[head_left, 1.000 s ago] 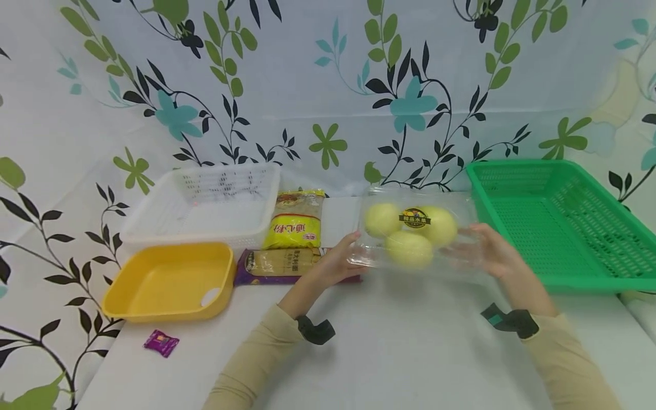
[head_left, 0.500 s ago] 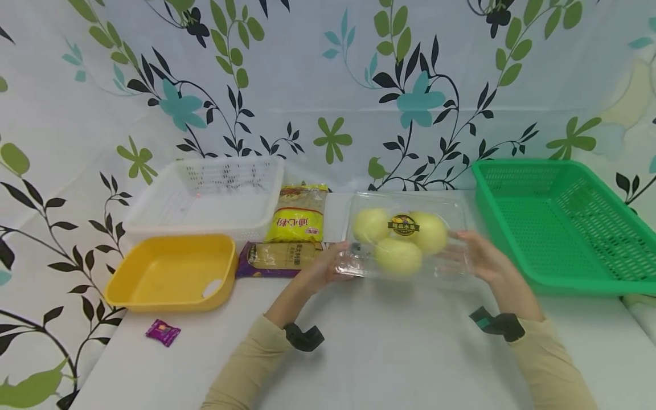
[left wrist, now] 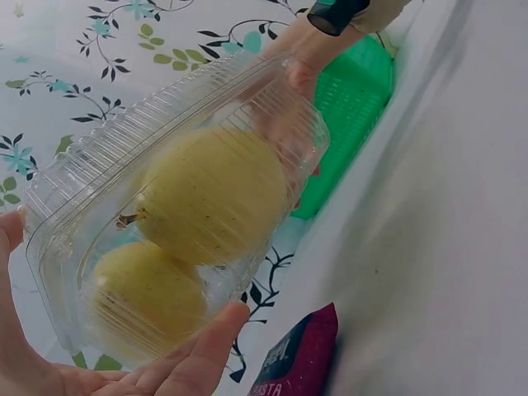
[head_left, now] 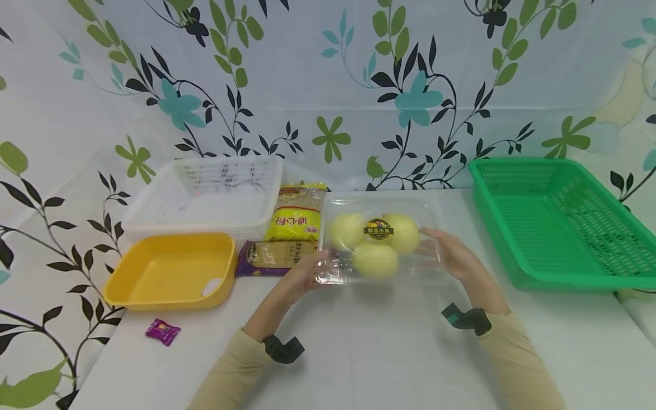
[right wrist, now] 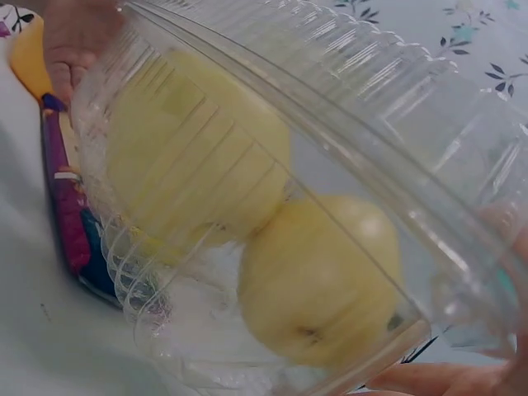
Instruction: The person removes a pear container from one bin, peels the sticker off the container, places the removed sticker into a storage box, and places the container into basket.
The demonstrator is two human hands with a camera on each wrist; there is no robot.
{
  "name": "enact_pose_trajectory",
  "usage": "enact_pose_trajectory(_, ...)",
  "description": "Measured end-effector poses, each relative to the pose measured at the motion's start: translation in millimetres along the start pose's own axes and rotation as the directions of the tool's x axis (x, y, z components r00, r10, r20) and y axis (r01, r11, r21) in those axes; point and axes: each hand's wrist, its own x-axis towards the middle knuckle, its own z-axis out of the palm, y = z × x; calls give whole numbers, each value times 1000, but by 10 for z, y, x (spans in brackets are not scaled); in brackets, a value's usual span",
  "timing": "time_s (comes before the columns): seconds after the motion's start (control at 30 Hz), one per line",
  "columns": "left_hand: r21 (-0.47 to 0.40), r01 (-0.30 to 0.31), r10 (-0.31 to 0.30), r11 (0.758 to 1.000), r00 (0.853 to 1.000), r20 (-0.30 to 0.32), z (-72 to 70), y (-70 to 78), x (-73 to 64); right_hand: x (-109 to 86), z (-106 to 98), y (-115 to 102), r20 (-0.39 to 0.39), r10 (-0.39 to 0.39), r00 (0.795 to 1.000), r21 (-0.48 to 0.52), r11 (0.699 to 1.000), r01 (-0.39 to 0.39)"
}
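A clear plastic clamshell fruit box (head_left: 361, 204) hangs above the table in the head view, its lid bearing a dark label. Inside it sit three pale yellow pear-like fruits (head_left: 376, 261), one showing a short stem in the left wrist view. My left hand (head_left: 301, 276) grips the box's left end; the left wrist view shows its fingers (left wrist: 210, 351) beneath and the thumb at the upper edge. At the opposite end my right hand (head_left: 453, 253) holds on, partly seen through the clear plastic. Its fingers (right wrist: 445, 379) reach under the box in the right wrist view.
Left of the box lie a yellow bag of pasta (head_left: 294, 219) and a purple pasta pack (head_left: 271, 256). Beyond are a white basket (head_left: 225, 210), a yellow basin (head_left: 169, 273) and a small purple packet (head_left: 163, 331). A green basket (head_left: 558, 228) stands at right.
Both hands have carried the fruit box leftward and slightly lower, away from the green basket and closer to the pasta packs. The grip at both ends stays the same.
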Motion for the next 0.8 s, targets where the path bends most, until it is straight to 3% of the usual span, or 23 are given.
enact_pose_trajectory(0.27,-32,-25,24,999,1000,-15,-124,-163,-172,24,193,54,38,38,999,-104,994,-34)
enact_pose_trajectory(0.4,-12,-21,20,1000,1000,-18,-181,-282,-256,30,290,143,0,80,997,-157,984,-79)
enact_pose_trajectory(0.6,24,-9,9,1000,1000,2,-264,-382,-370,-30,387,338,-4,65,998,-110,992,-66)
enact_pose_trajectory(0.8,58,17,-19,998,999,29,-252,-465,-439,-107,374,382,-6,92,996,-64,994,-92)
